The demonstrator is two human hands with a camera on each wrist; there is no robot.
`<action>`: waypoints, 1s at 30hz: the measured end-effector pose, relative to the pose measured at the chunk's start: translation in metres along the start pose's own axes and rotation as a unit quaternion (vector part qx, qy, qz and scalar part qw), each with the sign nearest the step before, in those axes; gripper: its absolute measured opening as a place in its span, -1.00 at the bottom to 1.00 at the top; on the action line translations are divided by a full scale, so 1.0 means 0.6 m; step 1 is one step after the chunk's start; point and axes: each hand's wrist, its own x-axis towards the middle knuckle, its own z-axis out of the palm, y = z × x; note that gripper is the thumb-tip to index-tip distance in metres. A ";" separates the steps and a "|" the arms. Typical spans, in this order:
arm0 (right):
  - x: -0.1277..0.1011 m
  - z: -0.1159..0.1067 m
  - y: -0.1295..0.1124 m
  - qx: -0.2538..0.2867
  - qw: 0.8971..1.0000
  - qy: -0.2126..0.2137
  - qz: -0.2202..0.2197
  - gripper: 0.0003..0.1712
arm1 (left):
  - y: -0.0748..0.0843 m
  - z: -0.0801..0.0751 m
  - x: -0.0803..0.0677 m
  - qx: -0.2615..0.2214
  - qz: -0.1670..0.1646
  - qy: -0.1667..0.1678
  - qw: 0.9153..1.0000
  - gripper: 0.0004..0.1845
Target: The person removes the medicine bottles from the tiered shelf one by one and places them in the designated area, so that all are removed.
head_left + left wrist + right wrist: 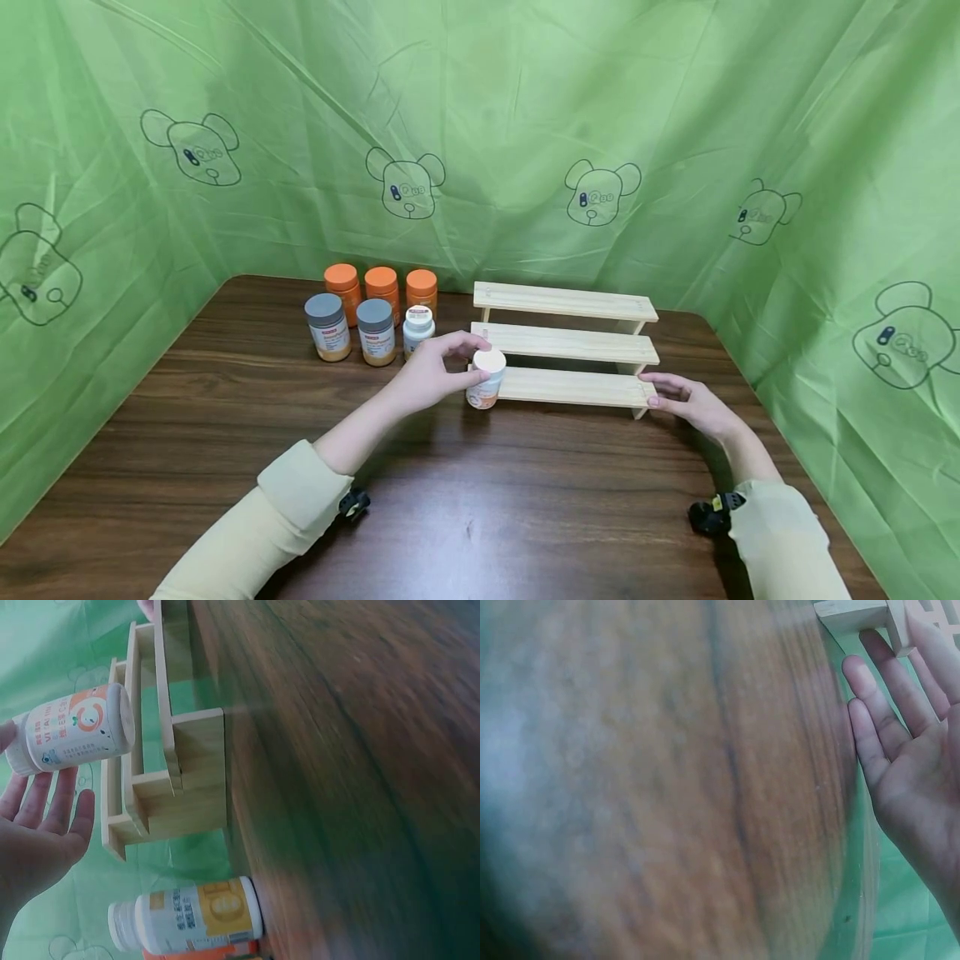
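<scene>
My left hand [431, 372] pinches a white supplement bottle [487, 385] near its lid, between thumb and fingers. In the left wrist view this bottle [75, 727] shows an orange-and-white label and is held above the table. It overlaps the left end of the lowest step of a three-tier wooden rack [566, 342] in the head view. At the rack's other end, my right hand [693, 408] grips the lowest step's corner between thumb and fingers. That corner of the rack [855, 615] is also seen in the right wrist view.
Left of the rack stand three orange-lidded jars [382, 287], two grey-lidded jars [377, 337] and another white bottle [417, 327]. They share the dark wooden table [465, 500] with the rack. A green curtain [510, 108] hangs behind and along both sides.
</scene>
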 end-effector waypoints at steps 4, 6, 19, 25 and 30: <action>0.001 -0.001 0.003 -0.001 1.000 0.000 -0.004 -0.44 | -0.002 -0.012 -0.009 0.002 0.002 0.006 1.000 -0.66; 0.002 -0.002 0.005 -0.005 1.000 0.000 -0.005 -0.44 | -0.004 -0.018 -0.012 0.001 0.002 0.008 1.000 -0.65; 0.001 -0.001 0.002 -0.016 1.000 0.002 -0.003 -0.44 | -0.020 -0.057 -0.040 0.005 -0.023 0.011 1.000 -0.65; 0.003 -0.001 0.003 -0.009 1.000 0.001 -0.003 -0.44 | 0.007 -0.075 -0.059 0.014 -0.042 0.010 0.999 -0.64; 0.001 -0.001 0.000 -0.007 1.000 0.000 -0.003 -0.44 | 0.019 -0.085 -0.068 0.018 -0.042 0.006 0.999 -0.64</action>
